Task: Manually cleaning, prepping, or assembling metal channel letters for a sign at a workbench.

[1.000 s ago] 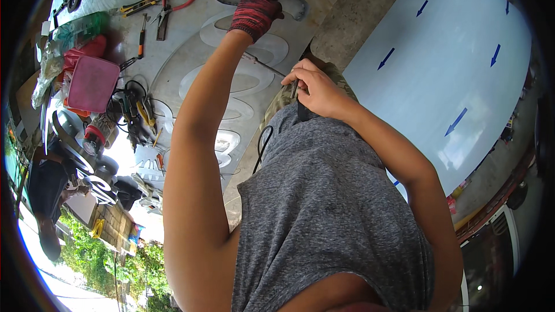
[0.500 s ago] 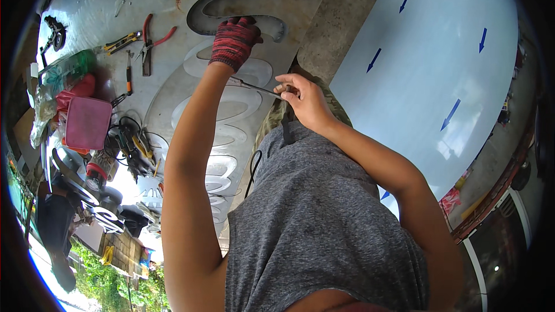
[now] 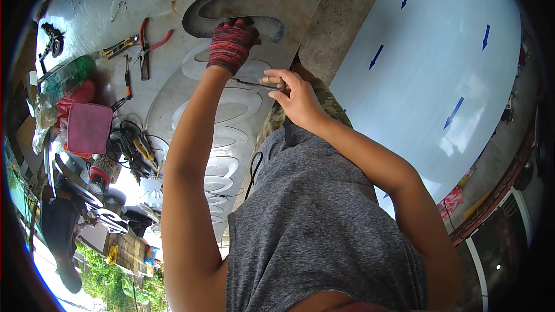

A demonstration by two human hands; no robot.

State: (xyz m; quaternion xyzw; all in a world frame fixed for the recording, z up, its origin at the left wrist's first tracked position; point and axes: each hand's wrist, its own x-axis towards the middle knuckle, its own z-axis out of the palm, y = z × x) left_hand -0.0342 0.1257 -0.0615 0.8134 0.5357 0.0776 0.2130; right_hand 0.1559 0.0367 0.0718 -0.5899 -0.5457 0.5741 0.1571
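Observation:
My left hand (image 3: 233,46), in a red and black knit glove, is closed at the near wall of a large curved metal channel letter (image 3: 199,10) lying on the table. Its fingertips are partly hidden against that wall. My bare right hand (image 3: 299,99) is in front of my waist, closed around a thin dark rod-like tool (image 3: 257,85). The tool points left, its far end close to my left wrist; its exact kind cannot be made out. Beneath my left forearm and beside it lie flat, pale looped letter shapes (image 3: 240,104) on the table.
Red-handled pliers (image 3: 151,46), a yellow cutter (image 3: 120,47) and an orange-handled screwdriver (image 3: 128,78) lie to the left. Nearer are a pink plastic container (image 3: 89,128) and a tangle of power tools (image 3: 136,147). A large pale sheet with blue arrows (image 3: 428,75) is at the right.
My right hand has shifted slightly left, and the tool now lies more level. My left hand stays at the channel letter's wall. The whole view has moved a little.

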